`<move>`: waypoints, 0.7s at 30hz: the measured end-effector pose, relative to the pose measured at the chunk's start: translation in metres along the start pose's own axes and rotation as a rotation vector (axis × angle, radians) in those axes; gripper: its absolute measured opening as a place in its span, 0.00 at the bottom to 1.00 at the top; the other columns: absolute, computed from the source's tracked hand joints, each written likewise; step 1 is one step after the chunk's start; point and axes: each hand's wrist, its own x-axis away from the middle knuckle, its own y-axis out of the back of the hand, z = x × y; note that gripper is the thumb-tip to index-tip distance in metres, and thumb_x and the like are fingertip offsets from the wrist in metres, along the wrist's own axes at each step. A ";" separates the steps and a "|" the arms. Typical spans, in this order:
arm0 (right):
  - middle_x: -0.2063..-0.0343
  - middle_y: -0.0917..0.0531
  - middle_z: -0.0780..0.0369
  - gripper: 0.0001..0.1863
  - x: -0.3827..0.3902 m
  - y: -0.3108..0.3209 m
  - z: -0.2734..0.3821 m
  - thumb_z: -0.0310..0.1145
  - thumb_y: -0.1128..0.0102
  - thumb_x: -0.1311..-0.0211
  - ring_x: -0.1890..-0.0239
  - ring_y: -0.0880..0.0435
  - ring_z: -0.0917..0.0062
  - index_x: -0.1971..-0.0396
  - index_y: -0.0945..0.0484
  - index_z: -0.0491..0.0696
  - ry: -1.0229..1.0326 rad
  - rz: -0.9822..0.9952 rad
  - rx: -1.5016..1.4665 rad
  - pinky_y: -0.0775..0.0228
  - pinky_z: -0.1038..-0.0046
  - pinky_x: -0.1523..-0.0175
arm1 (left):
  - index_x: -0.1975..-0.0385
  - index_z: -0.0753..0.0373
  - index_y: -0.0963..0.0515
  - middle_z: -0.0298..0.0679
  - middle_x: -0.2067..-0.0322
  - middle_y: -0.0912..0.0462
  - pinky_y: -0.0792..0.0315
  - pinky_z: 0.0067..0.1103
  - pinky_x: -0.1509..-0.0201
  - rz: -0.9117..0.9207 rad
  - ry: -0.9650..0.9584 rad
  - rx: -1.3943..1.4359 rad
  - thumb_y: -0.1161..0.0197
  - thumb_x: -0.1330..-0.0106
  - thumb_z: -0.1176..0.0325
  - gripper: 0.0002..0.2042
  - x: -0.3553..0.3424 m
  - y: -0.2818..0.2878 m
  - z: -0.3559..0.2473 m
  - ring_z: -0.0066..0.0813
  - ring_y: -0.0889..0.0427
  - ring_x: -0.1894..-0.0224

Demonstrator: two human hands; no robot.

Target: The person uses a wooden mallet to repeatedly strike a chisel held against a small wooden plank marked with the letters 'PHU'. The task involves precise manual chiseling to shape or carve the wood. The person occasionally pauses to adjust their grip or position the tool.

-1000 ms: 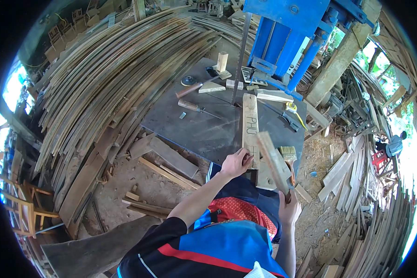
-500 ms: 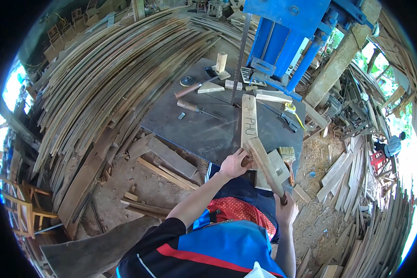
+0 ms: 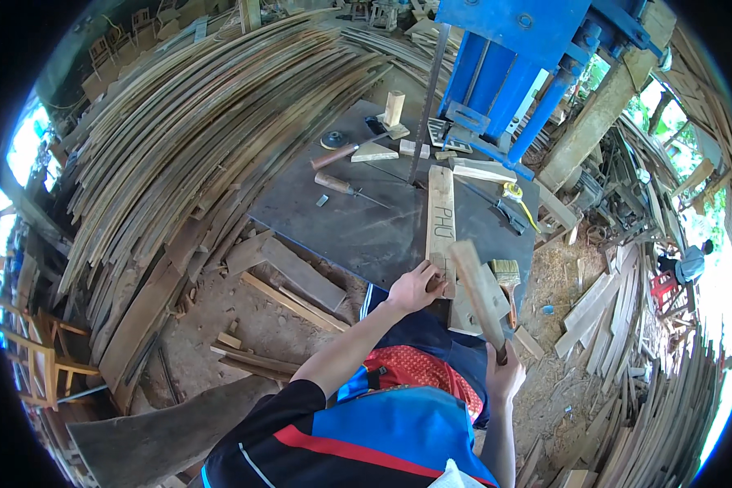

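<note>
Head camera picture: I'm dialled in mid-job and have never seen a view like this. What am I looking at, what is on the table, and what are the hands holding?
This is one wide fisheye camera worn on a person's head, looking down, so straight edges bend near the rim. The forearms coming in from the bottom are the wearer's own.

The left hand rests on the near end of a long wooden board lying flat on the dark metal table. The right hand grips a shorter wooden piece, lifted at a slant over the table's near edge.

The tall blue machine behind looks like a bandsaw; its thin blade comes down to the table near the board's far end.

Also on the table: a paintbrush, a screwdriver, and small offcut blocks. Curved wooden slats are stacked to the left.
</note>
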 end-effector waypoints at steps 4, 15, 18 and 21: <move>0.82 0.21 0.57 0.19 -0.004 0.014 0.015 0.45 0.25 0.35 0.80 0.19 0.64 0.59 0.15 0.44 -0.089 0.083 -0.081 0.29 0.63 0.71 | 0.54 0.56 0.23 0.43 0.58 0.19 0.16 0.42 0.60 -0.040 -0.038 0.016 0.31 0.29 0.56 0.13 0.002 0.002 0.004 0.54 0.12 0.62; 0.78 0.16 0.52 0.19 -0.001 0.006 0.007 0.46 0.25 0.35 0.73 0.12 0.54 0.57 0.14 0.44 -0.162 0.048 -0.034 0.23 0.61 0.66 | 0.54 0.56 0.23 0.43 0.60 0.19 0.16 0.42 0.61 -0.042 -0.056 0.007 0.32 0.28 0.57 0.13 -0.001 -0.003 0.005 0.51 0.12 0.63; 0.78 0.15 0.52 0.20 0.003 0.009 -0.001 0.46 0.26 0.35 0.73 0.12 0.55 0.54 0.13 0.45 -0.006 -0.001 0.010 0.23 0.61 0.66 | 0.57 0.58 0.22 0.43 0.62 0.19 0.17 0.40 0.60 -0.059 -0.028 0.010 0.30 0.30 0.59 0.12 -0.001 0.000 -0.002 0.49 0.13 0.62; 0.77 0.15 0.52 0.19 0.006 0.014 -0.002 0.44 0.26 0.34 0.73 0.12 0.56 0.53 0.13 0.45 0.031 -0.033 -0.023 0.23 0.60 0.66 | 0.58 0.59 0.22 0.43 0.62 0.19 0.18 0.40 0.61 -0.026 -0.022 0.030 0.30 0.30 0.60 0.12 -0.001 0.006 -0.002 0.50 0.13 0.62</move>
